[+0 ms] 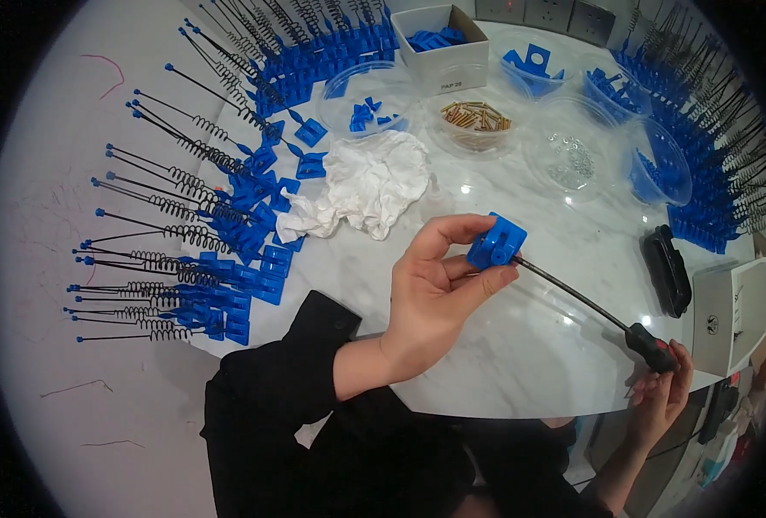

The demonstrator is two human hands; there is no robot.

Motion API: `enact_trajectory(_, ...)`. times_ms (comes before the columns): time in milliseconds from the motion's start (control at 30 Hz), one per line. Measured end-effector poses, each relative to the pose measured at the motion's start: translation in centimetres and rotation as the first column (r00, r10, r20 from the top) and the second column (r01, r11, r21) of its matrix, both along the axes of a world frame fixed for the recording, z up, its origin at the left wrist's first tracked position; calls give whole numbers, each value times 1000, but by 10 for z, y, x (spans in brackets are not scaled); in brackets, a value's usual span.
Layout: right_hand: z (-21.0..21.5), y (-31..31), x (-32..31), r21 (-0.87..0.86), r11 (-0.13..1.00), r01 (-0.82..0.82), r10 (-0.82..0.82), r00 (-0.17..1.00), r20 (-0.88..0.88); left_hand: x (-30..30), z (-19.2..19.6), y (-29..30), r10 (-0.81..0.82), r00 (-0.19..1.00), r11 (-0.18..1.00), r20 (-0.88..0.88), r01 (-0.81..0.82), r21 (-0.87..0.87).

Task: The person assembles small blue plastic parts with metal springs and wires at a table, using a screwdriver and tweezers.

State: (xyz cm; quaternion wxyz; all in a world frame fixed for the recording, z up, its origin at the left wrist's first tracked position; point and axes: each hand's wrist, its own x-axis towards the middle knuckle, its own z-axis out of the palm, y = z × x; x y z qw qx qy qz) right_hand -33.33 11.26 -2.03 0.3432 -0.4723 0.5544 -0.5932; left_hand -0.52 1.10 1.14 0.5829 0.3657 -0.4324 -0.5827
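Between the fingertips and thumb of my left hand is a blue plastic bracket, held up over the marble-patterned table. My right hand grips the black and red handle of a screwdriver. Its long dark shaft slants up to the left, and the tip meets the near side of the bracket. Whether a screw sits at the tip is too small to tell. A crumpled white tissue lies beyond my left hand.
Blue pieces with black springs and rods crowd the left side; more stand at the right. Across the back are a white box, a tub of brass-coloured pins, a tub of small clear parts and a black case.
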Motion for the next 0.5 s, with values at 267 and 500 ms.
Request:
enact_trajectory(267,-5,3,-6,5,999,-45,45,997,68,1,1,0,-19,1000,995,18,17,95)
enact_trajectory(500,3,-2,6,21,1000,-17,16,1000,14,0,1,1,-69,998,996,-5,69,61)
